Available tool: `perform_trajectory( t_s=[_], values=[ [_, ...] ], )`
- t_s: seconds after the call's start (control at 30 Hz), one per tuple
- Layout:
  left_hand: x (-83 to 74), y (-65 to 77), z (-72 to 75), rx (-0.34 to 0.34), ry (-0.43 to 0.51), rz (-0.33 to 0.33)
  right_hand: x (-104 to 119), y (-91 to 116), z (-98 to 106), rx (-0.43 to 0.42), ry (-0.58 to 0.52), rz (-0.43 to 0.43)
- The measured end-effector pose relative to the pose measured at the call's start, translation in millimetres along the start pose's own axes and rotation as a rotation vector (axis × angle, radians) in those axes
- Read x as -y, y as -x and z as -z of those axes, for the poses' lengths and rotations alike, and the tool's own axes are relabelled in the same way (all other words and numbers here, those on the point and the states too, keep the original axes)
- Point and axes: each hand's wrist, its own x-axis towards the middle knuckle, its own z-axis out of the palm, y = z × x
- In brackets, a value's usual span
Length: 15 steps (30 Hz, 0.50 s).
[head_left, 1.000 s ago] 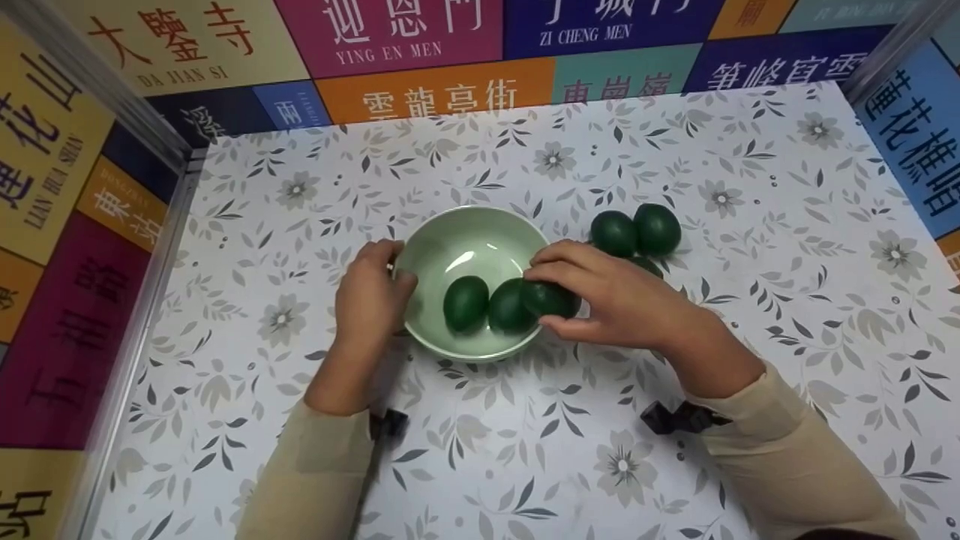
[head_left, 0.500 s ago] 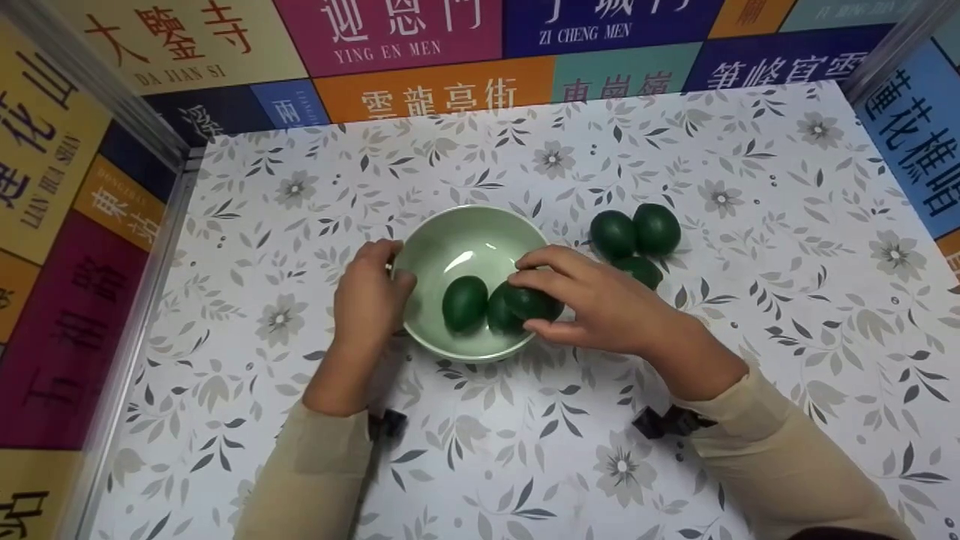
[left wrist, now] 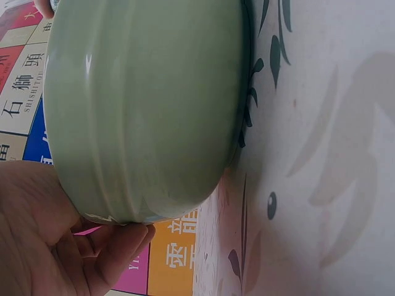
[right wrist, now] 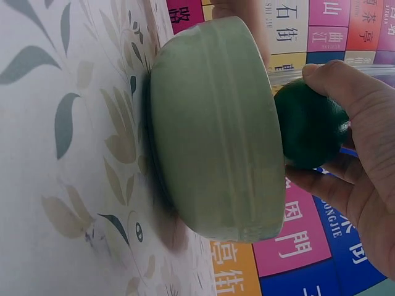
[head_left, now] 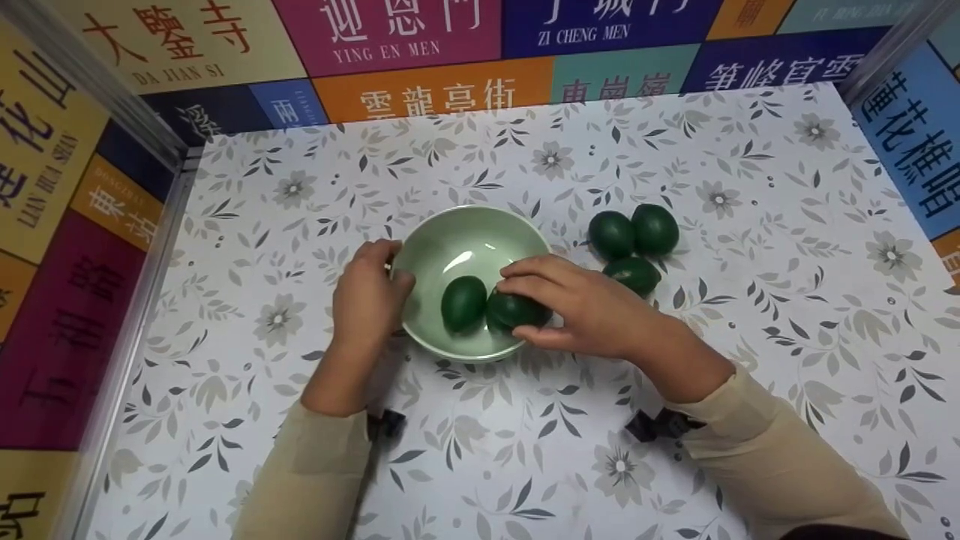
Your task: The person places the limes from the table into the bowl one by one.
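Observation:
A pale green bowl stands on the table. My left hand grips its left side, the thumb at the rim and the fingers outside, as the left wrist view also shows. Over the bowl's right rim, my right hand holds a dark green, avocado-like fruit between thumb and fingers. In the head view the held fruit largely covers another inside the bowl. To its left, one more green fruit lies on the bowl's bottom.
Right of the bowl, behind my right hand, lie three more dark green fruits close together. A white cloth with grey flowers and leaves covers the table. Coloured panels with lettering border the back and sides.
My right hand has moved left and slightly down with its fruit, from the bowl's right edge to farther over the inside. More of the nearest loose fruit shows. The left hand has stayed put.

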Motion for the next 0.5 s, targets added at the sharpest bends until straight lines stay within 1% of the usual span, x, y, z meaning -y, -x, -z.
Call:
perform_trajectory(
  t_s=[0.1, 0.23, 0.5],
  values=[
    [0.0, -0.5, 0.1, 0.004, -0.002, 0.006, 1, -1, -2, 0.002, -0.001, -0.006],
    [0.1, -1.0, 0.0, 0.011, -0.013, 0.009, 3, -2, -5, 0.026, -0.003, -0.015],
    [0.4, -1.1, -0.7, 0.011, -0.017, 0.010, 5, -4, -13, 0.049, -0.025, 0.007]
  ],
)
